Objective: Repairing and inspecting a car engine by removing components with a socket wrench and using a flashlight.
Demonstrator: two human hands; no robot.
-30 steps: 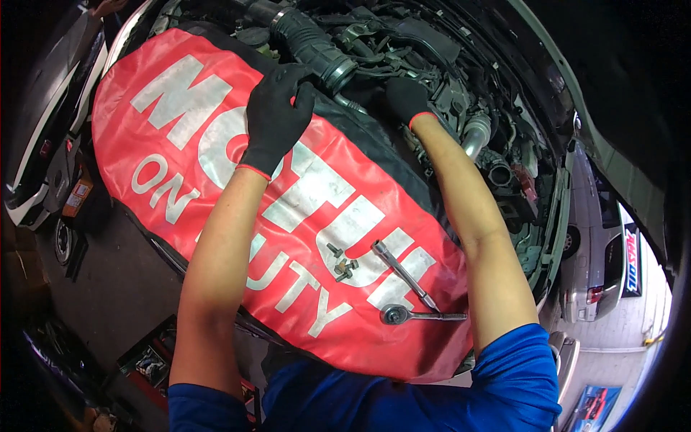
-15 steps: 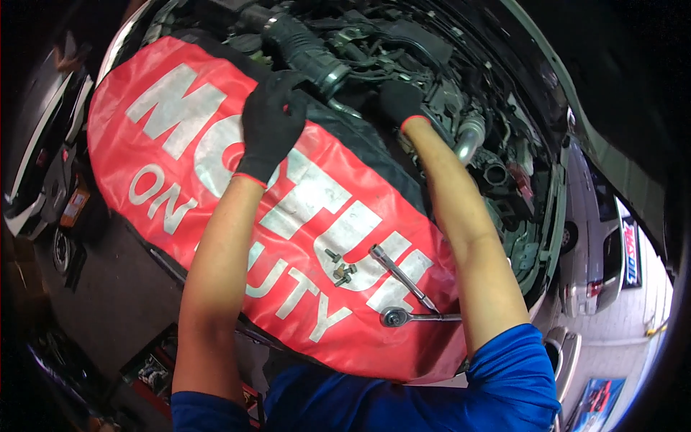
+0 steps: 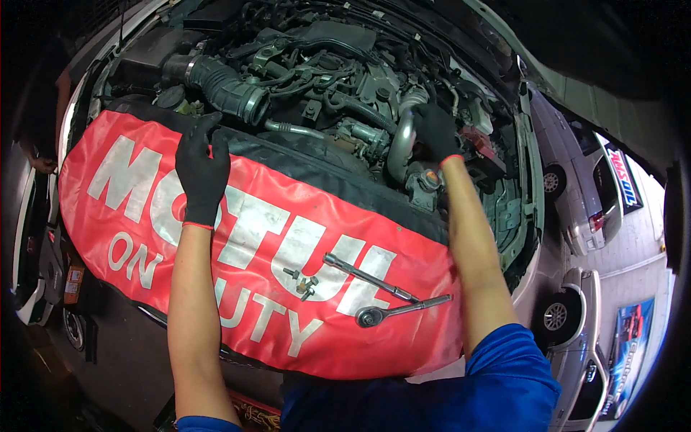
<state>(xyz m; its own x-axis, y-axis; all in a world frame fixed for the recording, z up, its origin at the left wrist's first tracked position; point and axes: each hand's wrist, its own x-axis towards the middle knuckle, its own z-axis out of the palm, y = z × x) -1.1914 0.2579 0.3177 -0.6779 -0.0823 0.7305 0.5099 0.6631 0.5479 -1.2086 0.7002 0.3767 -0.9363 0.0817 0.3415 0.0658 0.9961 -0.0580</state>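
Both hands wear black gloves with red cuffs. My left hand [image 3: 201, 169] lies on the upper edge of a red fender cover [image 3: 302, 201], its fingers stretched out and holding nothing. Farther right, my right hand [image 3: 436, 132] reaches into the engine bay, fingers curled against the right side of a curved silver metal pipe [image 3: 402, 147]; the glove hides part of that grip. On the cover rest a ratchet [image 3: 396, 311], a long extension bar with a socket [image 3: 367, 276] and several loose bolts [image 3: 306, 286], untouched by either hand.
A ribbed black intake hose [image 3: 223, 88] with an uncovered clamped end lies beyond my left hand. The engine [image 3: 324, 68] fills the far side under the raised hood. Parked vehicles [image 3: 576, 173] stand at right. Another person's hand [image 3: 44, 164] shows at the far left.
My right hand has moved right, from the middle of the engine bay to the silver pipe. My left hand has shifted off the hose area onto the cover. The view has swung too.
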